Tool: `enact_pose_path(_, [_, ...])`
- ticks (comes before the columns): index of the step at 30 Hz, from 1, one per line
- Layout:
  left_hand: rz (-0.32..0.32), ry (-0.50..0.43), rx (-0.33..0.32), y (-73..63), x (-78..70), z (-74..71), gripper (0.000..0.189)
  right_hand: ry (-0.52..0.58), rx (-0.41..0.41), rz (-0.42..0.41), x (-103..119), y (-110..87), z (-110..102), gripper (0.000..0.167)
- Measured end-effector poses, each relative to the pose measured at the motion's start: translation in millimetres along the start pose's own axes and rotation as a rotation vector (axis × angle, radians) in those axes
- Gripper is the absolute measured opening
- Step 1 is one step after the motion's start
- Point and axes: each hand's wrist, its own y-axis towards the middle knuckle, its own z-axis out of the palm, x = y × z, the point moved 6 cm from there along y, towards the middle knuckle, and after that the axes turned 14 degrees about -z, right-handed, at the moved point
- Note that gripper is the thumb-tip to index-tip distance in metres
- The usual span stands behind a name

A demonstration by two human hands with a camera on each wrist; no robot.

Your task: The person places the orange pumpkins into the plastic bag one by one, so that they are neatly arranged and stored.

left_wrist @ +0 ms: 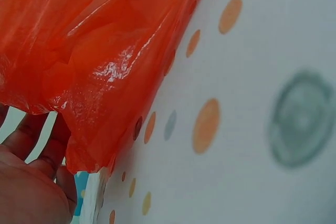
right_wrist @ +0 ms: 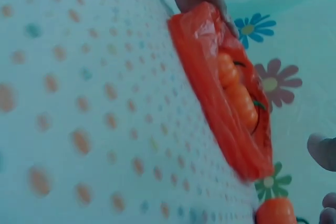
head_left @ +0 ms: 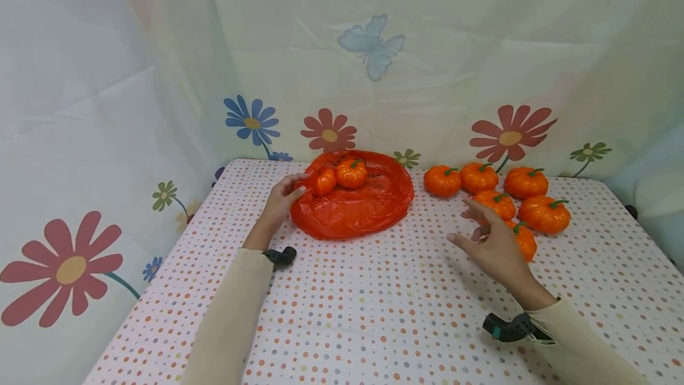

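Observation:
A red plastic bag (head_left: 350, 218) lies spread on the table with its mouth open. Two small orange pumpkins, one in front (head_left: 325, 182) and one behind (head_left: 352, 174), sit inside it. My left hand (head_left: 279, 199) holds the bag's left edge; in the left wrist view its fingers (left_wrist: 51, 153) go partly behind the red plastic. To the right, my right hand (head_left: 494, 247) hovers with thumb and fingers spread, nothing between them. It is nearest the loose pumpkins and partly covers one pumpkin (head_left: 525, 243). Only its thumb (right_wrist: 323, 151) and some fingertips show in the right wrist view.
Several more pumpkins (head_left: 545, 214) stand grouped on the table's right side, near the back. The dotted tablecloth (head_left: 363, 308) stretches toward the front. A flowered curtain (head_left: 427, 94) hangs behind the table and along the left.

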Motion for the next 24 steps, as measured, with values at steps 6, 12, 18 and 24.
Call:
enact_pose_path(6, [-0.010,-0.006,-0.008,-1.7,-1.0,-1.7,0.036,-0.090,-0.243,0.011,-45,-29.8,-29,0.076])
enact_pose_path(12, [-0.009,0.008,-0.004,-3.1,-2.0,-0.9,0.037,-0.036,-0.399,0.263,-71,-44.6,-59,0.059])
enact_pose_path(18, [0.002,0.020,0.007,0.4,-0.6,-1.0,0.036,0.085,-0.281,0.485,-97,-53.4,-48,0.070])
enact_pose_path(24, [0.001,0.011,0.007,0.9,0.2,-0.4,0.036,0.142,-0.145,0.455,-110,-53.3,-36,0.080])
